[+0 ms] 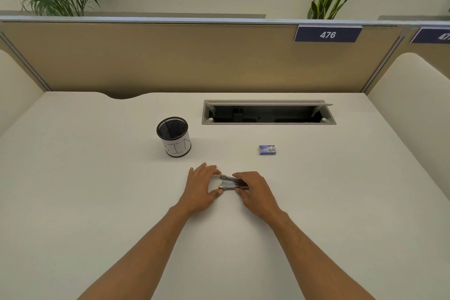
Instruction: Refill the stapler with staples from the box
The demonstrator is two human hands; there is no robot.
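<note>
We see the metal stapler (231, 182) lying opened on the desk, and the small blue staple box (267, 150) well apart behind it.

Bright even daylight, soft shadows, wide-angle edge distortion.

Both bare forearms reach forward over the desk's near edge, converging toward its middle. The left hand (201, 187) curls its fingers and thumb around the stapler's (232, 182) left end; the right hand (254, 191) lies palm-down, clasping its right end.
</note>
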